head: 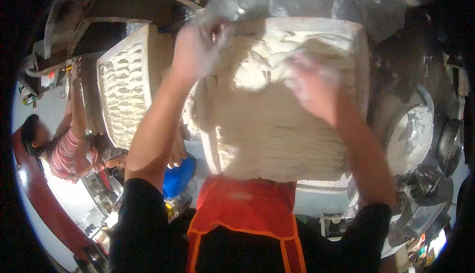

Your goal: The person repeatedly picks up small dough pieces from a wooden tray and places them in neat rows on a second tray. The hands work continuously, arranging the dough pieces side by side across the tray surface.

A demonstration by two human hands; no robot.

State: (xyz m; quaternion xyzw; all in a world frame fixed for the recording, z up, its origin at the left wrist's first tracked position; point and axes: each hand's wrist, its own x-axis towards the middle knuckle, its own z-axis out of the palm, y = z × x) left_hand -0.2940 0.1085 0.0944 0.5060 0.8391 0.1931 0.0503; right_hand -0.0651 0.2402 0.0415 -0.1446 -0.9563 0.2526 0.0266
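Before me lies a shallow tray (315, 23) with a pale, floury rim. Long strips of pale dough (282, 139) lie across it side by side, much of them in shadow. My left hand (196, 48) is over the tray's far left part, its fingers bent and dusted white. Over the right half is my right hand (313, 81), close above the dough, whitened at the fingertips. Both hands are blurred by motion. I cannot tell whether either one touches the dough or holds any of it.
A second tray (124, 87) with rows of pale dough pieces stands to the left. Beyond it, a person (72, 150) in a striped top reaches up. On the right is a round basin (412, 139) with white powder. A blue container (180, 178) sits below my left forearm.
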